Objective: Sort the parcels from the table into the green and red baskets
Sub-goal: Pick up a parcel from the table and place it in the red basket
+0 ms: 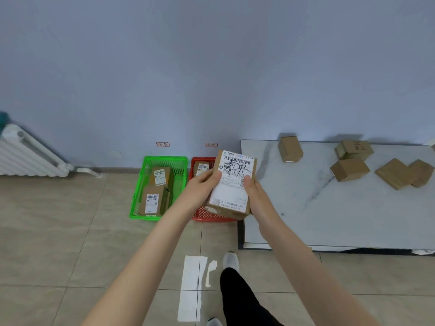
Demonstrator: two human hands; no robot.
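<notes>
A person holds one cardboard parcel (233, 184) in both hands directly above the red basket (207, 215), its label turned up toward the camera, apparently so the destination can be read before the drop. The left hand (202, 187) grips the parcel's left edge and the right hand (255, 191) its right edge, with the fingers (215, 176) of each clamped on the box and both thumbs pressed on the label.

The white shipping label carries a barcode, a small QR code and two large characters handwritten in black marker; neither they nor the fine print can be read with certainty.

One labelled parcel (202, 168) already lies in the red basket. The green basket (164, 158), just left of the red basket, holds two (160, 176). On the wall behind the red basket, two red-outlined tags (211, 144) seem to name the bins, though their writing is illegible. The marble-patterned counter (329, 220), touching or just right of the red basket, carries about five unsorted boxes (350, 169), so the sorting looks under halfway done.
</notes>
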